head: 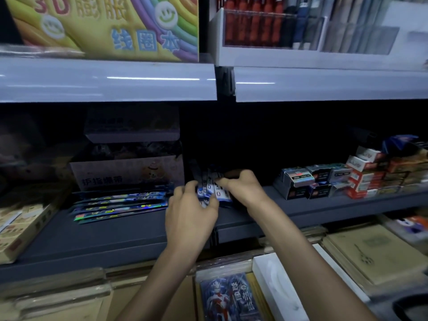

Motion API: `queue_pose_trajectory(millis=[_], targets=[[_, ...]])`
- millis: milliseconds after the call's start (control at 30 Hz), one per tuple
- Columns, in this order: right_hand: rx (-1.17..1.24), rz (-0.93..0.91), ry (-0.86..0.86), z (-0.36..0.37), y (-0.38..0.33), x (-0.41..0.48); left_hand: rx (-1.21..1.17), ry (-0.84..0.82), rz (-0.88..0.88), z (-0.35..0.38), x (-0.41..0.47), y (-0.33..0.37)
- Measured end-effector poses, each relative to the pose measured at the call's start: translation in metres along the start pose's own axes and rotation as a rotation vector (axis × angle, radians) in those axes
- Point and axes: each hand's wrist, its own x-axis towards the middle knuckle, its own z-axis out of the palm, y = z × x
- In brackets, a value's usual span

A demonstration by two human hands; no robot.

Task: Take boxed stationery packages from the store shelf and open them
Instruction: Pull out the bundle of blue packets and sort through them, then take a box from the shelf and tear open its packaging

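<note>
While both of your hands are reaching into the dim middle shelf (115, 232), they meet on a small bundle of blue-and-white packets (212, 189) that stands upright at the middle of the shelf. Your left hand (190, 214) wraps the bundle from the left and below, fingers curled round its lower part. Your right hand (243, 188) comes in from the right, thumb and forefinger pinching the upper edge of the nearest packet. The two hands are close together, almost touching across the bundle. Whether the packets rest on the shelf or are lifted off it, you cannot tell from here, since your hands cover their bottoms.

Just left of your left hand lies a fan of flat holographic packs (120, 205), and behind them stands a grey display carton (125, 172) with cartoon print, its lid flap raised. At the far left edge a tan box (20, 228) sits tilted on the shelf. Well to the right you have a cluster of small grey boxes (301, 181), with red-and-white boxes (361, 174) stacked just beside them.

On the shelf above sit a rainbow-coloured carton (115, 26) and a clear tray of pens (252, 26). Below your forearms lie a card pack (227, 297) with a red-and-silver figure, a long white box (278, 288) beside it, and brown notebooks (375, 251) to the right.
</note>
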Motion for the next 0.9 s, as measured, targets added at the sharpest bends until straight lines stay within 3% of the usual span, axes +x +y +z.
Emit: queue_pose_trajectory(millis=[233, 567, 700, 900], targets=[[-0.087, -0.053, 0.070, -0.011, 0.006, -0.007, 0.026, 0.051, 0.213, -0.006, -0.016, 0.009], [-0.044, -0.445, 0.157, -0.064, 0.010, -0.069, -0.032, 0.093, 0.534, 0.011, -0.036, 0.049], [-0.087, -0.599, 0.303, -0.105, 0.015, -0.086, -0.113, 0.075, 0.609, 0.025, -0.044, 0.072], [-0.159, -0.588, 0.704, -0.178, 0.042, -0.085, -0.082, 0.122, 0.703, 0.060, -0.049, 0.116]])
